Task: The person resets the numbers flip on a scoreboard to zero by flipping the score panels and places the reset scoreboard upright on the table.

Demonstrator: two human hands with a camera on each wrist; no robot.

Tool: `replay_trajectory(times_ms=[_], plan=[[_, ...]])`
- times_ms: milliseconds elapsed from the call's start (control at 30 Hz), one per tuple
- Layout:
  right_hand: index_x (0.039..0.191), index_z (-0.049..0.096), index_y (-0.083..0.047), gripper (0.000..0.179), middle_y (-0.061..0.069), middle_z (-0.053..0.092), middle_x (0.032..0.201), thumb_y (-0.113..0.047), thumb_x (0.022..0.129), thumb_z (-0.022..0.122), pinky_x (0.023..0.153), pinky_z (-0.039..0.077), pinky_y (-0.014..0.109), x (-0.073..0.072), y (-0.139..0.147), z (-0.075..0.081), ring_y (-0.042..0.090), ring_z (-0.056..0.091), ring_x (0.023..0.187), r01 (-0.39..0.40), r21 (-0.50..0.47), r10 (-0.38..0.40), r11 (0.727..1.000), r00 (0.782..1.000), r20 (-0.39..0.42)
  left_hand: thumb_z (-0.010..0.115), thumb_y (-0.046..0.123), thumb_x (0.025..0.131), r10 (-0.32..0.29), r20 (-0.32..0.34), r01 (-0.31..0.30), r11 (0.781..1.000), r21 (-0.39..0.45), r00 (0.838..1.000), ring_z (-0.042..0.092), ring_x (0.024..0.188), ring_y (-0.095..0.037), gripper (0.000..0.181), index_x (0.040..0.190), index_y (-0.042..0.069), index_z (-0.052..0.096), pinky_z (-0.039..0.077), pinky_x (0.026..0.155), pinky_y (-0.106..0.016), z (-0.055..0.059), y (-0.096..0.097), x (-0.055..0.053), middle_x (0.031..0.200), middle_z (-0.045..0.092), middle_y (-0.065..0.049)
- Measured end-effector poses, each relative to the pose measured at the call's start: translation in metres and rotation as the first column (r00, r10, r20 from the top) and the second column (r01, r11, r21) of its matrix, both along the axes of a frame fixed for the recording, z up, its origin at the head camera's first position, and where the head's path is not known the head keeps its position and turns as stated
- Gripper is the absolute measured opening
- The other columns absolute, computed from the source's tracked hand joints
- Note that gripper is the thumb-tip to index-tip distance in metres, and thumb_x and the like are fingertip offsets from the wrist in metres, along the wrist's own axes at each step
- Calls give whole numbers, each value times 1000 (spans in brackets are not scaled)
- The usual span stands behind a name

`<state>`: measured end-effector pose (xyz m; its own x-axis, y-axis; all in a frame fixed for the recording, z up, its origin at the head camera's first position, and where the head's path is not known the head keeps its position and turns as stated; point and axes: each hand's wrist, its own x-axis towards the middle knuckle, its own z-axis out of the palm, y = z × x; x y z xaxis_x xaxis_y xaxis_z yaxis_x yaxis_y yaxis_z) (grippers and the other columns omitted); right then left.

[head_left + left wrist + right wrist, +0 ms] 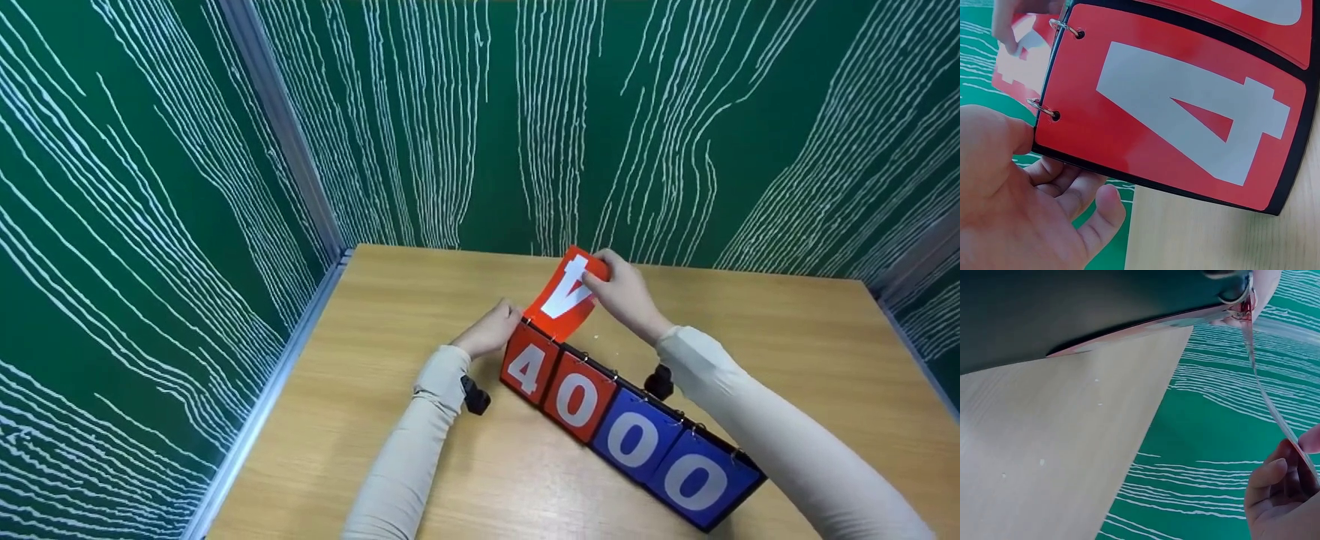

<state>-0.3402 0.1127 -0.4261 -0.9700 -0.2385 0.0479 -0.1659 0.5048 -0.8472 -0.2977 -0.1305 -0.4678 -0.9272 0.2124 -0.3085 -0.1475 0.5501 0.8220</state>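
A flip scoreboard [634, 439] stands at a slant on the table, showing red cards 4 and 0 and blue cards 0 and 0. At its upper left corner my left hand [489, 331] grips the board; in the left wrist view the thumb lies at the black edge and the fingers go behind. Between thumb and fingers, my right hand [630, 292] pinches a red card [556, 306] with a white 4, lifted above the top edge. Metal rings [1044, 108] still join that card to the board. The right wrist view shows the raised card [1275, 413] edge-on and bent.
The wooden table [360, 360] extends around the scoreboard. Green walls with white wavy lines [495, 150] enclose it at the back and sides, with a grey metal post [289, 127] in the left corner. Small white specks [1042, 462] lie on the tabletop behind the board.
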Motion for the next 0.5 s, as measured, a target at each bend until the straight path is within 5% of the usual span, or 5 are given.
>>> replay_trajectory(times_ms=[300,500], plan=[[135,47,-7,38,18,57,134,-25,102,56,98,53,47,12,-8,20,33,58,115,-20,6,20,1000,998,-58,28,42,111,-45,-51,43,999,-32,998,52,118,-21,39,127,12,46,41,112,-44,-1,0,-2,117,54,-8],[131,51,-10,34,15,61,125,-28,103,57,90,53,40,19,-17,30,30,61,107,-28,3,28,1000,993,-113,30,42,111,-42,-44,41,999,-26,998,53,110,-22,39,133,14,45,45,105,-44,0,-1,-2,121,54,-8]])
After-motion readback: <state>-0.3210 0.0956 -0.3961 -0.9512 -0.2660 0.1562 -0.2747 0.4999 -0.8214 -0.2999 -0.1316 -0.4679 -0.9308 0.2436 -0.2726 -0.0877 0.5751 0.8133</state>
